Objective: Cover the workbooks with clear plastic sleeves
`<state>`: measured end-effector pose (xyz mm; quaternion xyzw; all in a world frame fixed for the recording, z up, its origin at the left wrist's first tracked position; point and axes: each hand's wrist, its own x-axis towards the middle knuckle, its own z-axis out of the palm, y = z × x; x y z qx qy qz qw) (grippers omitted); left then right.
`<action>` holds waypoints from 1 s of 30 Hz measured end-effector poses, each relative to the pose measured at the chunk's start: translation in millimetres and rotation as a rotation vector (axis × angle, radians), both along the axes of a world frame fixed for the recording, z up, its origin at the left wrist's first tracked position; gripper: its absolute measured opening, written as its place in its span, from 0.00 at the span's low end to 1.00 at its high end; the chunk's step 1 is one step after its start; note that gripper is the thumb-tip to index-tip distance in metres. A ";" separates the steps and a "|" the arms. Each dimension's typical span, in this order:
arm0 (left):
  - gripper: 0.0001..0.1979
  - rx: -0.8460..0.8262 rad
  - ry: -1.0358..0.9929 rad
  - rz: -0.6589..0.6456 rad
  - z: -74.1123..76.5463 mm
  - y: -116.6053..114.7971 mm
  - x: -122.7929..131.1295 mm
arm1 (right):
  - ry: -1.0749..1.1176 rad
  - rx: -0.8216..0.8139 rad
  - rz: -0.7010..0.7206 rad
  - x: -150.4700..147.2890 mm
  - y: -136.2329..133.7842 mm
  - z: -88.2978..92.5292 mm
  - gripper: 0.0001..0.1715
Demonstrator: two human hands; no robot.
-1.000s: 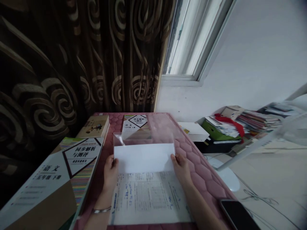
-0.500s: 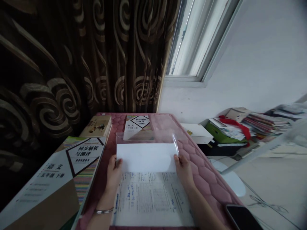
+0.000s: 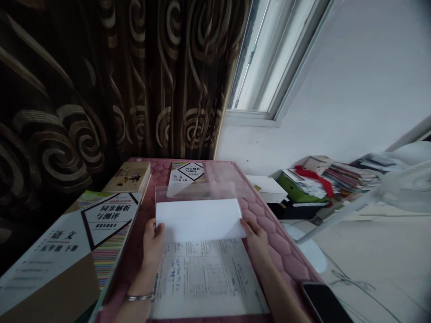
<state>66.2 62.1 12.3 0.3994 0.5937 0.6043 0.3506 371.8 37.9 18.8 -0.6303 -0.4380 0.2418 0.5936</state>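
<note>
A printed sheet (image 3: 207, 276) lies in front of me on the pink quilted table top (image 3: 286, 251), its far part folded back to show a blank white side (image 3: 200, 219). My left hand (image 3: 152, 244) pinches the fold's left edge; a bracelet circles that wrist. At the fold's right edge, my right hand (image 3: 256, 237) grips the paper the same way. A clear plastic sleeve (image 3: 197, 190) lies just beyond the fold, partly under the paper.
A large workbook (image 3: 67, 251) lies at my left, a smaller book (image 3: 129, 177) and another workbook (image 3: 187, 174) farther back. A dark phone (image 3: 325, 303) rests at the table's right edge. Patterned curtain behind; stacked books and papers (image 3: 323, 179) on the floor right; fan (image 3: 404, 188).
The hands and the folded paper keep nearly the same grip; the view has shifted slightly, and the plastic sleeve's raised right corner has settled flatter.
</note>
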 end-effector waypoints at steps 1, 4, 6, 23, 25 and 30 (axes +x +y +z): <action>0.13 0.003 0.003 0.003 -0.6 0.6 -0.3 | 0.026 -0.007 0.013 -0.8 0.6 0.6 0.22; 0.13 0.008 0.012 0.019 -0.8 1.3 -0.5 | 0.049 -0.016 0.019 -5.0 3.5 2.5 0.25; 0.13 0.012 0.024 0.024 1.0 0.1 0.3 | -0.003 -0.012 -0.007 -8.0 5.5 2.9 0.28; 0.13 0.018 0.027 0.017 3.2 -1.5 3.4 | 0.043 0.036 -0.073 -15.7 4.4 4.9 0.27; 0.12 0.024 0.023 0.029 3.9 -1.1 4.1 | 0.076 0.035 -0.046 -13.0 2.8 2.8 0.25; 0.13 0.044 -0.005 0.027 9.4 -1.6 4.4 | 0.135 -0.007 0.075 -8.0 0.4 -3.4 0.27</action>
